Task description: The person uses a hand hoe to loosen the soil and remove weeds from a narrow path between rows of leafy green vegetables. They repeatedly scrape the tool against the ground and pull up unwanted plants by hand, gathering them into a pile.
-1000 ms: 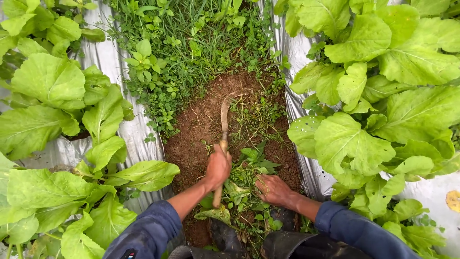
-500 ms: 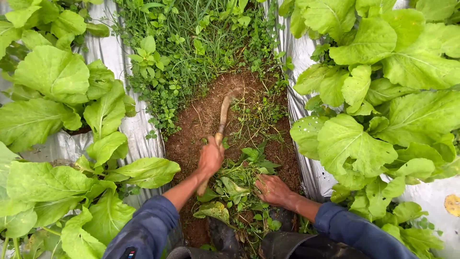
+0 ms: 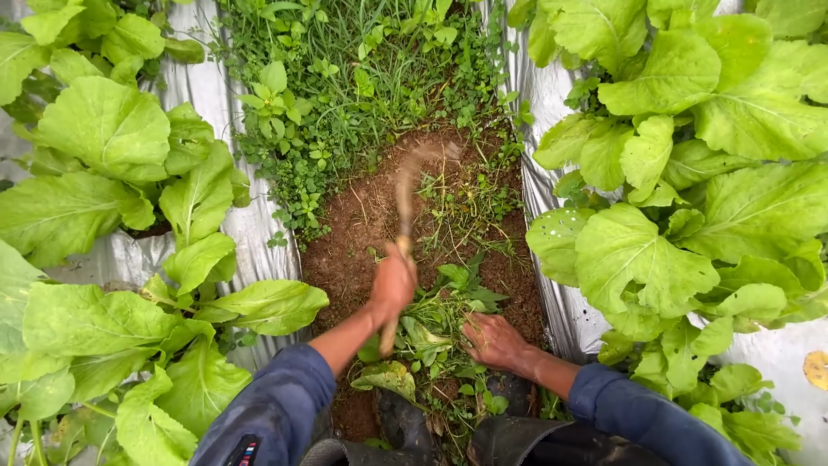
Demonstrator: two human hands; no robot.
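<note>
Your left hand (image 3: 393, 283) fisted round wooden handle of hooked weeding tool (image 3: 404, 200). Tool's long axis runs straight away from you along furrow; curved blade end blurred, over bare soil (image 3: 345, 250). Your right hand (image 3: 495, 339) lies flat, fingers spread, pressing pile of cut weeds (image 3: 435, 324), just right of tool handle. Standing weeds (image 3: 362, 78) lie beyond blade, up furrow. Left hand nearer them. Silver mulch sheet (image 3: 250, 229) and leafy greens (image 3: 690, 173) flank both sides.
</note>
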